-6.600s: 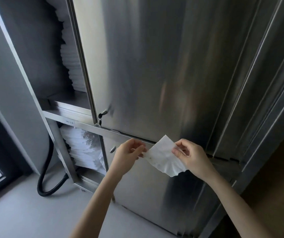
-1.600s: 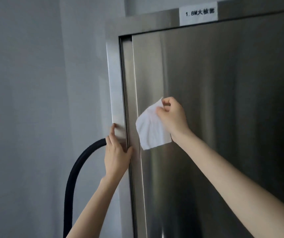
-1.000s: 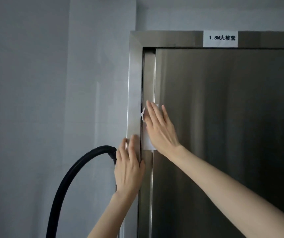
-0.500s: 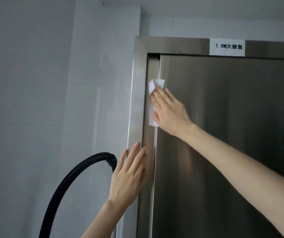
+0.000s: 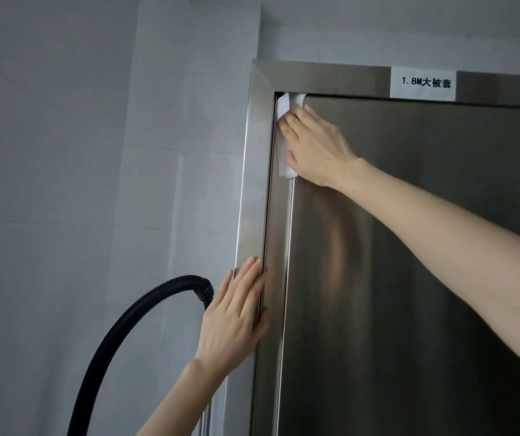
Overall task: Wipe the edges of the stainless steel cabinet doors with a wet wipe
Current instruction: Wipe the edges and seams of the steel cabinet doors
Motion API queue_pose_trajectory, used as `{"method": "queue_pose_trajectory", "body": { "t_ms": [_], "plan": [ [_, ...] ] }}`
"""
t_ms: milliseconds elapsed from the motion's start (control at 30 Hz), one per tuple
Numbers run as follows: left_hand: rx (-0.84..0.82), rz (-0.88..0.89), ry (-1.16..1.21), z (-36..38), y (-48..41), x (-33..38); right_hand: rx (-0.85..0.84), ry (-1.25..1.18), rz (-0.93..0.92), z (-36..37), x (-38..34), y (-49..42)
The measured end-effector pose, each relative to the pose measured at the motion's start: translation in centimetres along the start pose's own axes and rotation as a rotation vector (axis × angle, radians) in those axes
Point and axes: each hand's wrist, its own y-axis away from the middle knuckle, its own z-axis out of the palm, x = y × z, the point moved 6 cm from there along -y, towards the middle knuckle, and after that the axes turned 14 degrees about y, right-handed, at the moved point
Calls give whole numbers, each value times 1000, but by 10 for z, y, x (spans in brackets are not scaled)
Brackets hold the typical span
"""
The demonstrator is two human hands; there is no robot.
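Observation:
The stainless steel cabinet door (image 5: 409, 278) fills the right of the view, set in a steel frame (image 5: 254, 171). My right hand (image 5: 315, 146) presses a white wet wipe (image 5: 283, 105) flat against the door's left edge, at its top left corner. Most of the wipe is hidden under my straight fingers. My left hand (image 5: 236, 319) rests lower down with straight fingers on the frame, its thumb on the door's edge strip.
A black corrugated hose (image 5: 120, 325) arches up the grey wall (image 5: 79, 152) and ends just left of my left hand. A white label with printed text (image 5: 423, 84) is stuck on the frame's top bar.
My right hand has slid the wipe up the door's left edge to the top corner. My left hand has stayed on the frame.

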Motion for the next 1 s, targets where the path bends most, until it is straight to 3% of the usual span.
{"method": "queue_pose_trajectory", "body": {
  "t_ms": [167,333,433,567,667,733,867,1000],
  "plan": [
    [6,-1,36,-2,-1,1,-110,79,84,0,-13,-13],
    [13,-23,76,-6,-2,3,-44,-64,-116,1,-59,67],
    [11,-52,85,-6,-2,5,-8,-77,-94,-5,-35,46],
    [8,-60,94,-5,-2,6,-140,-24,32,-2,8,-7],
    [16,-59,83,-4,-2,6,-38,-84,51,-4,-7,3],
    [17,-59,73,-4,-1,6,133,-133,-23,-6,-31,39],
    [-40,-57,61,-5,-1,5,313,-178,-244,-9,-41,79],
    [-102,-60,92,-9,4,0,309,-182,-214,-4,-17,54]
  ]
}}
